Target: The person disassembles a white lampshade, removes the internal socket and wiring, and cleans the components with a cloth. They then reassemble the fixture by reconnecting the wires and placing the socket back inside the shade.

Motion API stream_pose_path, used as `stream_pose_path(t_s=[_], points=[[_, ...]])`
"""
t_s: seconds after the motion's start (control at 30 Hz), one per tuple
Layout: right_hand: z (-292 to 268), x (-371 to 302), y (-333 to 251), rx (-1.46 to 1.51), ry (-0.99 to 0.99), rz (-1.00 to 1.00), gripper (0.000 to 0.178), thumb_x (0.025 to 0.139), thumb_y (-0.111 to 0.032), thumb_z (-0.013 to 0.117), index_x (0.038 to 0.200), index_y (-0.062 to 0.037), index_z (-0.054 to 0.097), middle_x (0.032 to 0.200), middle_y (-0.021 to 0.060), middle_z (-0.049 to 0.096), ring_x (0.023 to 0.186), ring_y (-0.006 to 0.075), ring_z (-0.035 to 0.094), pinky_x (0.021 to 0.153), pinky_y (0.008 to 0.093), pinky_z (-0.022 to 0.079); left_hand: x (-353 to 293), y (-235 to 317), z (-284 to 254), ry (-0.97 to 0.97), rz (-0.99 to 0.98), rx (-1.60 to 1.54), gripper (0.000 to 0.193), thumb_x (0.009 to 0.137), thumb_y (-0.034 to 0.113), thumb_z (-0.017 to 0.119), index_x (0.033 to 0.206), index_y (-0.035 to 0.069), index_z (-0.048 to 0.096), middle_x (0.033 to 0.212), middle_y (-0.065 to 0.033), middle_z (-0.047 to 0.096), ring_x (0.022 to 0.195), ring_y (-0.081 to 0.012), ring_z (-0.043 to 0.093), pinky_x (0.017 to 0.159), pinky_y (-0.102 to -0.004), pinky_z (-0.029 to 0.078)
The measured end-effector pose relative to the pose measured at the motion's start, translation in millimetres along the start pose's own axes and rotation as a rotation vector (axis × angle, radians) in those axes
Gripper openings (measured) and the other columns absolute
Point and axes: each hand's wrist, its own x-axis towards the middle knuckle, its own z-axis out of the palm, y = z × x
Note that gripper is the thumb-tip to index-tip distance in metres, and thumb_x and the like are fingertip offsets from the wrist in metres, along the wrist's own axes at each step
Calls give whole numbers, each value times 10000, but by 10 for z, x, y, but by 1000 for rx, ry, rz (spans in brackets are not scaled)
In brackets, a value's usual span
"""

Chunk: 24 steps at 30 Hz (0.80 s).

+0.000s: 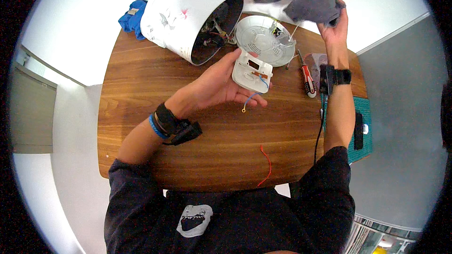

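Observation:
My left hand (pixel 219 82) is closed on a small white plastic panel (pixel 245 76), fingers beneath it and thumb at its upper edge. The panel has a dark rectangular slot, and a blue wire (pixel 253 98) with a ring-shaped end hangs from it. At the back right, my right hand (pixel 337 26) grips a dark grey cloth (pixel 310 3), bunched up above the table. Behind my left hand, a white round appliance housing (pixel 176 14) lies on its side, wiring showing in its open end. Beside it rests a round light-grey vented plate (pixel 256 37), partly behind the panel.
A red-and-black-handled screwdriver (pixel 307 77) lies near my right wrist, beside a clear plastic bag (pixel 316 61). A red wire (pixel 270 162) lies near the front edge of the wooden table (pixel 141 89). At right is a green cutting mat (pixel 367 136); a blue cloth (pixel 133 18) sits back left.

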Motion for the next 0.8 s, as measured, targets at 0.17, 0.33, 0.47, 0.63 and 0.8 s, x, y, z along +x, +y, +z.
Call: stream_pose_path(t_s=[0.17,0.33,0.47,0.63,0.8], points=[[461,-580,259,-167,-60,149,331,1018,-311,660,1226,-56,690,1321,135,696,1217,279,673,1091,408,535,114,-41,-23,10,24,-52,685,1102,669,248,1592,206,365,1421,-259,622,1082,-454,731,940,-472,612],[993,-872,611,-1151,-697,145,380,976,-378,747,1140,-47,659,1488,181,564,1304,362,598,1147,429,444,62,-49,-52,65,45,-12,723,1104,667,255,1557,132,434,1424,-181,644,1144,-407,714,981,-465,592],[1359,-1093,865,-1693,-929,18,514,867,-294,879,1179,-48,553,1560,241,406,1346,360,515,1102,421,440,66,-61,-37,137,132,-17,691,1113,642,292,1524,130,506,1433,-101,653,1250,-320,665,1041,-467,555],[1401,-1202,1064,-1945,-694,126,497,812,-172,854,1178,-37,545,1204,178,596,1101,405,612,953,431,499,40,-87,-9,201,75,83,677,1113,641,311,1515,132,505,1413,-90,660,1239,-277,660,1029,-449,553],[1468,-1161,887,-2022,-361,-241,400,784,-127,782,1130,-67,591,1026,180,650,1053,430,660,911,500,543,37,-82,-157,164,-28,90,715,1090,692,321,1500,130,486,1301,-130,702,1098,-294,721,964,-424,588]])
